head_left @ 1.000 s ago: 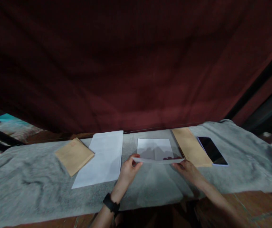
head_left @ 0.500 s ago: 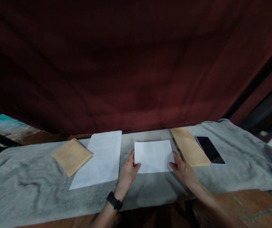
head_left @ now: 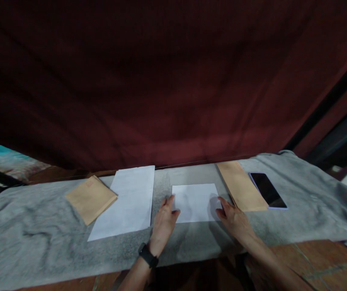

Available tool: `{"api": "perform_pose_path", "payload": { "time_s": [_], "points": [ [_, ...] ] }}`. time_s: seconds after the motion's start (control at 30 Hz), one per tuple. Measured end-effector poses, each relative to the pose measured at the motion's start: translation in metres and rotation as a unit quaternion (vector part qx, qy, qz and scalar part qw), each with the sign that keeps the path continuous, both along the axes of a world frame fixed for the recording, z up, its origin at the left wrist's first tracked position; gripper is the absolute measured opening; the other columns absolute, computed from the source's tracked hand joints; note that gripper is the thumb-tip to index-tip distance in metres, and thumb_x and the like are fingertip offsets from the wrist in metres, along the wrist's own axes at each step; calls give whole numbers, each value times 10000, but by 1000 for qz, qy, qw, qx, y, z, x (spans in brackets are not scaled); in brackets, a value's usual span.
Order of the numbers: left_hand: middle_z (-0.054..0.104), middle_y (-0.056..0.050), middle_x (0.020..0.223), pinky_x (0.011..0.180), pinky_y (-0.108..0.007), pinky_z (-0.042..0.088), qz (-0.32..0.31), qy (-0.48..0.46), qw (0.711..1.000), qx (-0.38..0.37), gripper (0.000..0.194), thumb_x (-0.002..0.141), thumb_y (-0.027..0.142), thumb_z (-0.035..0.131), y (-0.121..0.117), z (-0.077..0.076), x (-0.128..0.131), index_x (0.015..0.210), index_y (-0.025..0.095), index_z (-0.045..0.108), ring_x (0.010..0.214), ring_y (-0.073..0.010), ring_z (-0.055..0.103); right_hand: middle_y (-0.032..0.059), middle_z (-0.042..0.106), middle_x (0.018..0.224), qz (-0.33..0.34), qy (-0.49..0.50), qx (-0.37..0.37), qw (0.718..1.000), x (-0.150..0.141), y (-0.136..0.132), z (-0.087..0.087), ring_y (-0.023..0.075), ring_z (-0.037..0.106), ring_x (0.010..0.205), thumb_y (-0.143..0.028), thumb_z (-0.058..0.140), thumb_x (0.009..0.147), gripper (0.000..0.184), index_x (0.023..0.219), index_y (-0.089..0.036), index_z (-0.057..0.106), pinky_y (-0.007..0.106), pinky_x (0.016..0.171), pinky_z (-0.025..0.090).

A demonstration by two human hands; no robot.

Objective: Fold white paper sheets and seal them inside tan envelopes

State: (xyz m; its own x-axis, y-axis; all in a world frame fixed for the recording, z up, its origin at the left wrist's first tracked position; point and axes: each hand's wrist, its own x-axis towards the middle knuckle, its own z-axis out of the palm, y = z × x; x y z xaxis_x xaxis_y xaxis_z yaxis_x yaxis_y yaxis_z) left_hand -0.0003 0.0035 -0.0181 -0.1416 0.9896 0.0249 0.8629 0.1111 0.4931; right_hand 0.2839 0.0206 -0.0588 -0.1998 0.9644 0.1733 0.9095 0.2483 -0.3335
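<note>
A folded white sheet of paper (head_left: pixel 195 201) lies flat on the grey cloth (head_left: pixel 40 242) in front of me. My left hand (head_left: pixel 165 224), with a black watch on the wrist, rests at the sheet's lower left corner, fingers stretched out and thumb touching the edge. My right hand (head_left: pixel 235 220) lies flat at the sheet's lower right corner, fingers extended onto the paper. Neither hand grips anything.
A larger white sheet (head_left: pixel 127 204) lies to the left, with a brown envelope (head_left: pixel 91 198) beyond it. On the right lie another brown envelope (head_left: pixel 240 190) and a dark phone (head_left: pixel 267 190). A dark red curtain (head_left: pixel 173 81) hangs behind the table.
A second ago both hands held the sheet's near edge lifted and folded it away from me. The paper now lies flat, doubled over, with both hands pressing its near corners.
</note>
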Motion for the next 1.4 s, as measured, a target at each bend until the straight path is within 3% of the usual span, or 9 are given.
{"api": "perform_pose_path", "payload": {
  "time_s": [0.13, 0.23, 0.33, 0.5, 0.7, 1.0, 1.17, 1.4],
  "points": [
    [603, -163, 1334, 1074, -483, 446, -54, 95, 991, 76, 397, 965, 229, 483, -2, 0, 19, 1340, 160, 590, 1241, -306, 583, 166, 715, 1134, -13, -8, 27, 1000, -3, 4, 9, 308, 674, 1047, -323, 436, 969, 402, 1286, -161, 623, 455, 948, 498],
    [428, -147, 1560, 1192, -541, 310, -123, 125, 978, 115, 458, 1001, 249, 408, -2, -9, 44, 1442, 157, 491, 1466, -307, 351, 166, 685, 1216, 21, 30, 52, 998, -19, 10, 16, 302, 635, 1129, -394, 363, 1020, 477, 1355, -140, 587, 468, 1007, 485],
    [332, -143, 1622, 1233, -554, 230, -170, 142, 970, 103, 543, 1003, 268, 389, -1, -21, 67, 1527, 128, 362, 1524, -290, 226, 141, 571, 1438, 67, 81, 66, 992, -45, 13, 14, 279, 513, 1338, -410, 274, 1053, 535, 1479, -159, 478, 478, 1105, 435],
    [346, -117, 1617, 1234, -566, 230, -204, 146, 964, 85, 627, 979, 233, 388, -1, -39, 84, 1588, 196, 240, 1524, -283, 223, 105, 453, 1550, 108, 92, 27, 989, -82, 12, 1, 229, 396, 1446, -443, 211, 1067, 570, 1539, -178, 390, 485, 1198, 344],
    [295, -124, 1634, 1241, -518, 247, -173, 147, 971, 80, 613, 980, 193, 339, 1, -46, 78, 1585, 161, 244, 1517, -266, 242, 103, 426, 1563, 90, 47, 17, 995, -85, 13, -6, 217, 360, 1466, -421, 229, 1069, 562, 1515, -144, 429, 452, 1232, 285],
    [279, -181, 1622, 1229, -517, 259, -91, 152, 981, 83, 586, 1002, 254, 307, -3, -41, 53, 1559, 74, 287, 1524, -278, 196, 143, 401, 1570, 70, -3, 125, 990, -72, 10, -17, 278, 366, 1462, -425, 320, 1058, 557, 1527, -137, 402, 500, 1201, 307],
    [324, -181, 1606, 1210, -515, 303, -60, 149, 982, 100, 627, 989, 279, 354, -6, -46, 42, 1578, 94, 245, 1512, -283, 244, 166, 374, 1579, 22, -3, 140, 990, -65, 9, -21, 301, 372, 1457, -420, 353, 1054, 583, 1554, -119, 343, 497, 1190, 328],
    [381, -166, 1583, 1213, -528, 280, -46, 163, 981, 90, 584, 988, 305, 360, -10, -41, 35, 1541, 117, 354, 1494, -284, 307, 196, 393, 1564, -14, -12, 149, 989, -49, 9, -26, 327, 390, 1443, -416, 366, 1052, 595, 1548, -87, 341, 514, 1175, 343]
  ]
}}
